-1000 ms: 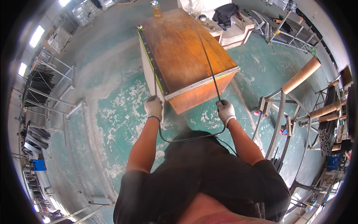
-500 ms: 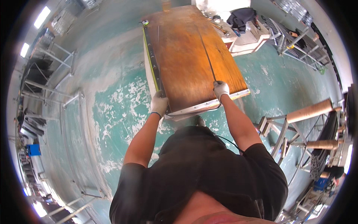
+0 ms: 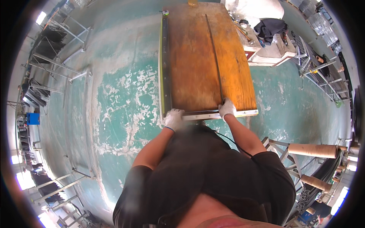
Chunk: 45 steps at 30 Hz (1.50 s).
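Head view: the right hand (image 3: 227, 108), in a pale glove, has its fingers curled around the near end of a dark rod (image 3: 214, 53), which lies lengthwise on the orange-brown table (image 3: 194, 60). A dark stretch also runs along the near edge between the hands. The gloved left hand (image 3: 174, 119) bends over the table's near left corner; whether it grips anything cannot be told. Along the left edge runs a black strip (image 3: 165, 57) bearing pale marks too small to read, with a yellow-green tape (image 3: 162, 83) beside it and the tape case (image 3: 165, 13) at the far corner. A pale metal strip (image 3: 203, 116) borders the near edge. Below spreads a green floor (image 3: 125, 91), its paint worn in whitish patches. A rack (image 3: 57, 62) stands to the left, a cardboard roll (image 3: 312, 150) to the right. At the table's far end sits a yellowish bottle (image 3: 193, 3), cut off by the picture's edge; a blue box (image 3: 33, 118) is at far left, its contents indistinct.
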Each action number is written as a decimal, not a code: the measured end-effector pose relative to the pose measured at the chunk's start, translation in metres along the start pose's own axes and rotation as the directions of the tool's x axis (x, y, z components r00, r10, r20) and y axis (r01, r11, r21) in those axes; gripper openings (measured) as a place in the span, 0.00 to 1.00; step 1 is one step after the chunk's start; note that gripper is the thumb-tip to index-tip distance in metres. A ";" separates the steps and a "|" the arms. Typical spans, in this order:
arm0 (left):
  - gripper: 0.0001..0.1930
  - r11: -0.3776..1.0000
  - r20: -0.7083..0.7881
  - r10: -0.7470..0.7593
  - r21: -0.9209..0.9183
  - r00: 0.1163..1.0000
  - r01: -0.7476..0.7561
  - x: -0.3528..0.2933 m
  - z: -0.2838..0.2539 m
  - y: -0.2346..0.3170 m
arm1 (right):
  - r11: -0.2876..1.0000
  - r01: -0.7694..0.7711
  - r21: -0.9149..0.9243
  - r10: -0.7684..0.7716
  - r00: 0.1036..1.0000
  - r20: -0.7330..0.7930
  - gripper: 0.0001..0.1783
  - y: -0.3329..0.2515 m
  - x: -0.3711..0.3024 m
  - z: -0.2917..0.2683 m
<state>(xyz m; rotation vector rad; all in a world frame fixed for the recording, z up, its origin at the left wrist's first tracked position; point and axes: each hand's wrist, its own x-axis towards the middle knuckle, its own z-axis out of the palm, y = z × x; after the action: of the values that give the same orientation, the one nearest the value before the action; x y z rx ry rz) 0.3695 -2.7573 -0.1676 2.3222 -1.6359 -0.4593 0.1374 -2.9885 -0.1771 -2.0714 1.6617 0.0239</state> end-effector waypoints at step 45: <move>0.07 0.979 -0.084 0.119 0.174 0.989 -0.103 -0.010 0.062 -0.034 | 0.613 0.725 -0.315 -0.753 0.656 0.044 0.11 0.019 -0.028 0.053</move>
<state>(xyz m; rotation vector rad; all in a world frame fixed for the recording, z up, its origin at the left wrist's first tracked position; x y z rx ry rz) 0.3709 -2.7391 -0.2363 2.3147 -1.8107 -0.1906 0.1279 -2.9461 -0.2221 -2.9011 0.7278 -0.0979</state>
